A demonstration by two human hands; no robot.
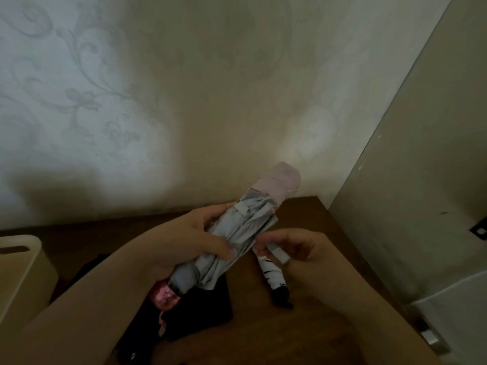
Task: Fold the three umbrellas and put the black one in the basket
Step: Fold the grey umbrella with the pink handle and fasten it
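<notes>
Umbrellas (232,233): three; hands (200,233): two.

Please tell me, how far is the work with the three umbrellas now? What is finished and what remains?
In hand: the left hand grips the rolled grey-and-pink umbrella while the right hand pinches its strap, apparently to fasten it. The white patterned umbrella lies rolled on the wooden table, seemingly done. The black umbrella lies under the hands, not in the cream basket, its folding unclear. Left: fasten, then basket the black one.
</notes>
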